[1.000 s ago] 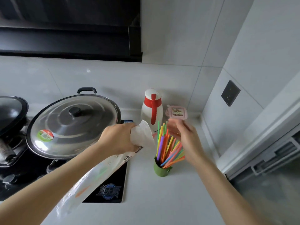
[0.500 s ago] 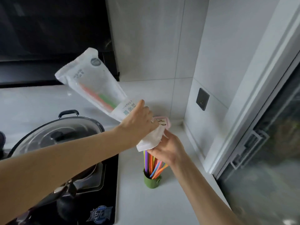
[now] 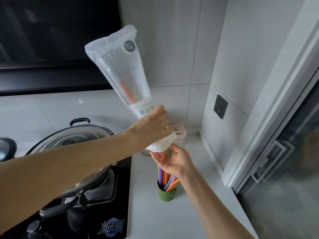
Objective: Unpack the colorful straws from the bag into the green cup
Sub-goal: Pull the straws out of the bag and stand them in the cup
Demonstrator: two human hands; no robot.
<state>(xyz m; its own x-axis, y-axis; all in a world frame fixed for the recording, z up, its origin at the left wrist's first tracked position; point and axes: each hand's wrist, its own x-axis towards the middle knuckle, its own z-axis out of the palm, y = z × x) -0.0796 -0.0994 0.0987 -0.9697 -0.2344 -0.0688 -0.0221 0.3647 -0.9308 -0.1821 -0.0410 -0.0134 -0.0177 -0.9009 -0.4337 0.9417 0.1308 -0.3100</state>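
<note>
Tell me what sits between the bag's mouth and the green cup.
In the head view, the open right hand and the upper ends of the straws standing in the green cup lie below the bag.

Open bench (image 3: 195, 213) in front and right of the green cup (image 3: 166, 194); blocked left by the lidded wok (image 3: 72, 144) on the stove (image 3: 110, 213), behind by a pink-lidded jar (image 3: 179, 132), wall close right
</note>
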